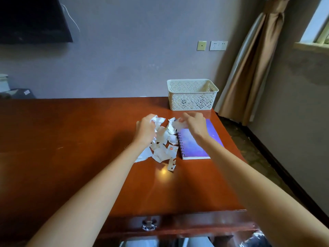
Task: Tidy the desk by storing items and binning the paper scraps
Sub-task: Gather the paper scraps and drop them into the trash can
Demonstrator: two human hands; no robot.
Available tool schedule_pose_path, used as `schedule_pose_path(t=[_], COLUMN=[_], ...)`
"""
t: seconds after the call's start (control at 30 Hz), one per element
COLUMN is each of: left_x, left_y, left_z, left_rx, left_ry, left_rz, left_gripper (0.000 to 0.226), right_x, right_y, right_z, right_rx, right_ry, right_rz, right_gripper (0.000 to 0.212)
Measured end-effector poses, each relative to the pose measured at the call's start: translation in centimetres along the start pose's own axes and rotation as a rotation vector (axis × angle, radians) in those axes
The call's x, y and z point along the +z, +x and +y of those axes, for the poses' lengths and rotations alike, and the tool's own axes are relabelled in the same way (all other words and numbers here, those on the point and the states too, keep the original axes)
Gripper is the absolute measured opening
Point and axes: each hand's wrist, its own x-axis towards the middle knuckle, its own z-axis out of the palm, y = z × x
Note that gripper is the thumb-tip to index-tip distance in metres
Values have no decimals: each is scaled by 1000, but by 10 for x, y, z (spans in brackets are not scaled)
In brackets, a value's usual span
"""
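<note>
A heap of torn white paper scraps (162, 141) lies in the middle of the brown desk (71, 139). My left hand (145, 130) curls over the heap's left side and grips crumpled scraps at its far end. My right hand (193, 124) reaches over the heap's right side and pinches a white scrap. Right of the heap lies a purple spiral notebook (197, 148), partly covered by my right wrist. One small scrap (171, 164) sits alone near the heap's front.
A white perforated basket (192, 95) stands at the desk's far right corner against the wall. A drawer with a metal handle (149, 226) runs under the desk's front edge. A curtain (249, 68) hangs at the right. A black bag (256, 239) shows at the bottom right.
</note>
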Motion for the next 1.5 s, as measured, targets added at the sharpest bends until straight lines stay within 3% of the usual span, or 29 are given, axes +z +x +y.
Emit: schedule_pose_path(t=[0.2,0.4,0.63,0.9,1.03,1.17,1.37,1.5], left_x=[28,64,117,233,295,357,436,484], left_y=[-31,-56,-104,-200,-248,-271,-281,-290], left_z=[-1,23,111,178,177,145,73,31], left_rx=[-130,-241,-186,-143,-257,-429,-646,-732], left_ry=[-156,-444,-669,-655,-593,-478,-182,-67], left_rz=[-74,-139,-278,-665,-830,-909,-888,-902], left_gripper=[45,39,43,40,36,38,33,31], right_x=[-26,-66,-141,-242,-268,-274,-251,-237], right_y=[-30,-52,-80,-145,-177,-196,-210,-208], right_z=[47,65,92,186,247,317,409,463], right_rx=[127,154,217,420,572,741,1005,1080], right_ry=[-132,-11,185,204,209,215,132,40], right_rz=[1,165,391,686,765,788,663,505], right_gripper=[30,26,23,12,21,16,15,21])
